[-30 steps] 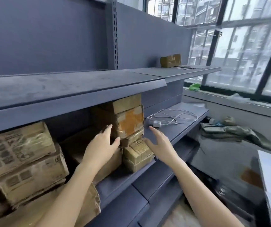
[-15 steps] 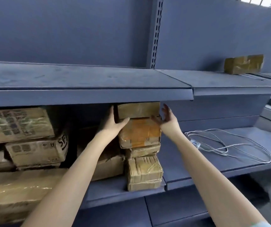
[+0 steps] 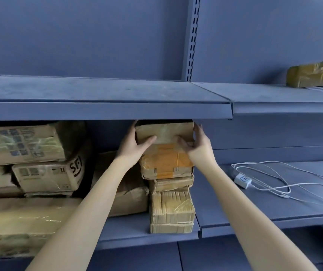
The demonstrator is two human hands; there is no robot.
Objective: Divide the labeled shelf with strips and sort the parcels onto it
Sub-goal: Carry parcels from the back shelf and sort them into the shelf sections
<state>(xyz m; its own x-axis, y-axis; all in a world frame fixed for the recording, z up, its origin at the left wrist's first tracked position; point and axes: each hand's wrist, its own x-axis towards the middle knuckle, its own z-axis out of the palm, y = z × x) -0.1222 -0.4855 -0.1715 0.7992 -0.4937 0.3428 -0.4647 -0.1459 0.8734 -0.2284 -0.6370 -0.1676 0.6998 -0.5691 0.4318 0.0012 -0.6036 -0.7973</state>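
Note:
A stack of taped cardboard parcels stands on the middle shelf (image 3: 133, 225) of a blue-grey metal rack. The top parcel (image 3: 166, 132) is plain brown and sits just under the upper shelf (image 3: 105, 110). My left hand (image 3: 133, 145) grips its left side with the thumb on its front. My right hand (image 3: 197, 147) grips its right side the same way. Under it lies a parcel with orange tape (image 3: 166, 163), then a thin parcel (image 3: 171, 183) and a ribbed, film-wrapped one (image 3: 172, 208).
Larger labelled boxes (image 3: 37, 159) are piled at the left of the middle shelf. A white charger with a coiled cable (image 3: 243, 179) lies on the shelf section to the right. One brown parcel (image 3: 313, 76) sits on the upper shelf at far right.
My view swung left and moved closer to the rack. Both hands rose from the lower parcels to the top parcel and closed on its two sides.

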